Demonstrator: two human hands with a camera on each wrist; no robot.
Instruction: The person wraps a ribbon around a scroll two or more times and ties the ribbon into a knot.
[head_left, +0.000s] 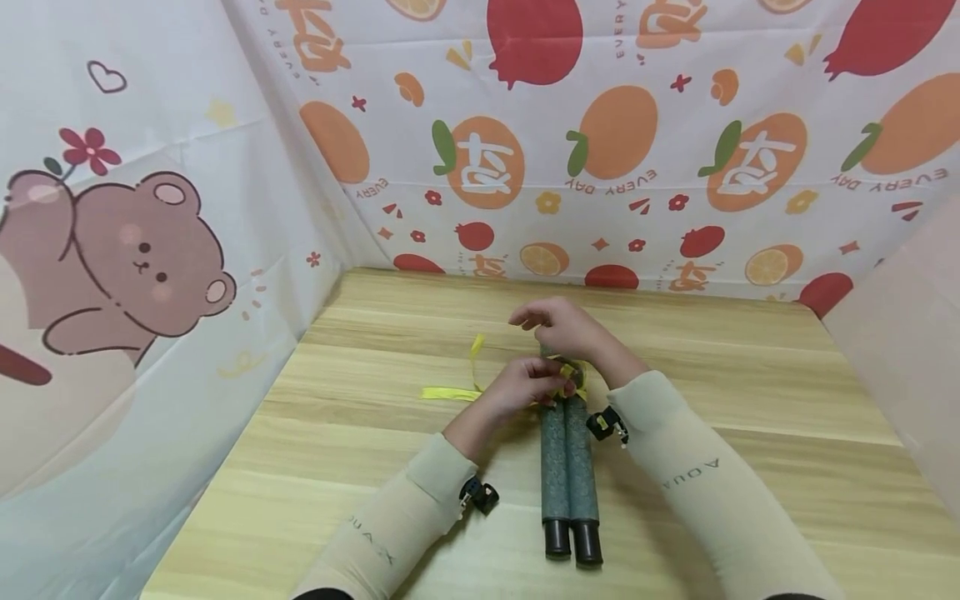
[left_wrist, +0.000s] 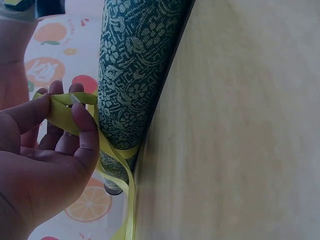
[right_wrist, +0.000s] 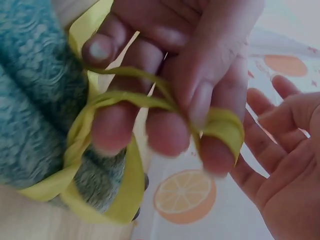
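A rolled scroll (head_left: 555, 467) in green patterned cloth lies on the table as two side-by-side rolls with dark end knobs. A yellow ribbon (head_left: 450, 393) wraps around its far part, and loose tails trail off to the left. My left hand (head_left: 521, 387) pinches a loop of this ribbon between thumb and fingers, just above the rolls. Close behind it, my right hand (head_left: 570, 327) hovers over the scroll's far end with fingers loosely extended. In the right wrist view, that right hand (right_wrist: 290, 150) holds nothing, beside the left fingers (right_wrist: 115, 127) and the twisted ribbon.
The wooden table (head_left: 337, 467) carries the scroll near its middle. Behind it hangs a fruit-print cloth (head_left: 517, 242), and a bear-print cloth (head_left: 150, 250) covers the left side. A small black camera (head_left: 606, 423) sits on the right wrist, another camera (head_left: 480, 495) on the left.
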